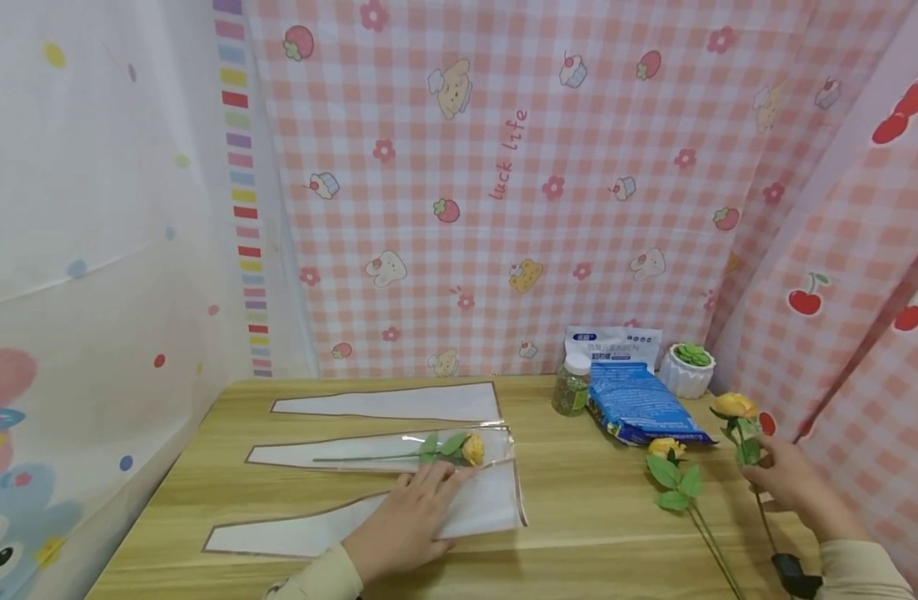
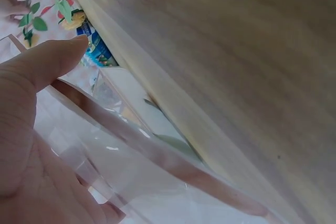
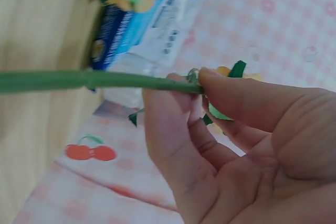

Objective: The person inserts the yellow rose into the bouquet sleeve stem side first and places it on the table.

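Note:
My right hand (image 1: pixel 792 483) pinches the green stem (image 3: pixel 131 81) of an artificial yellow rose (image 1: pixel 735 406) between thumb and fingertips, holding it upright at the table's right side. My left hand (image 1: pixel 414 521) grips a clear and white flower sleeve (image 1: pixel 481 504) with brown edging, the nearest one. In the left wrist view, its brown edge (image 2: pixel 173 163) runs past the thumb (image 2: pixel 47 61), and fingers show partly through the plastic. Just beyond these fingers, a second yellow rose (image 1: pixel 472 450) lies on the middle sleeve (image 1: pixel 286 454). Another yellow rose (image 1: pixel 665 450) lies left of my right hand.
A third sleeve (image 1: pixel 399 404) lies at the back of the wooden table (image 1: pixel 579 533). Back right stand a jar (image 1: pixel 571 387), a blue and white packet (image 1: pixel 639 400) and a potted succulent (image 1: pixel 687 371). A black object (image 1: pixel 795 575) sits below my right hand. Patterned curtains surround the table.

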A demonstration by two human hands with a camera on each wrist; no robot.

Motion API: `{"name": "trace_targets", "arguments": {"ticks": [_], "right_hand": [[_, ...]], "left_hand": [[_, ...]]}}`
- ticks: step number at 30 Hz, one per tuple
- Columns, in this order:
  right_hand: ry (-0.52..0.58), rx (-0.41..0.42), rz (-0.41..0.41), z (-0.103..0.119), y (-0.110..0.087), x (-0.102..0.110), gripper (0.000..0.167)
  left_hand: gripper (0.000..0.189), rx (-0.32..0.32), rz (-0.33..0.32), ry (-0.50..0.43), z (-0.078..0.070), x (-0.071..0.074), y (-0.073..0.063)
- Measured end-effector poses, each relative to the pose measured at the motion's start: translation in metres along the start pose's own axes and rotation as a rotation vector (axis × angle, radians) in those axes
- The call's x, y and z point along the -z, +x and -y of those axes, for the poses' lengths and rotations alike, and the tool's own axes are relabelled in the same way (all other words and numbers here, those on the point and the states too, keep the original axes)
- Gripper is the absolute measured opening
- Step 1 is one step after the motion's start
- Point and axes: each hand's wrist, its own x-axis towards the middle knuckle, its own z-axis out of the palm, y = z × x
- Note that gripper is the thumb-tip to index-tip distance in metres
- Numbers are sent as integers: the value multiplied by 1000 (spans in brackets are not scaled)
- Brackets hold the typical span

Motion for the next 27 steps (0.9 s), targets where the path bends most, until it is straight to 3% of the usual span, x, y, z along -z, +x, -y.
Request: {"name": "trace_targets", "arguments": {"ticks": [13,20,27], "right_hand": [[71,200,-168,55,-17,-6,54],[161,292,-267,67,-16,-15,42],[207,385,-359,73,-13,-23,45]], "left_hand": [[103,14,13,-11,2,-3,-2],[105,18,9,-14,2,-1,0],[104,21,18,-15,1,0,1]]}}
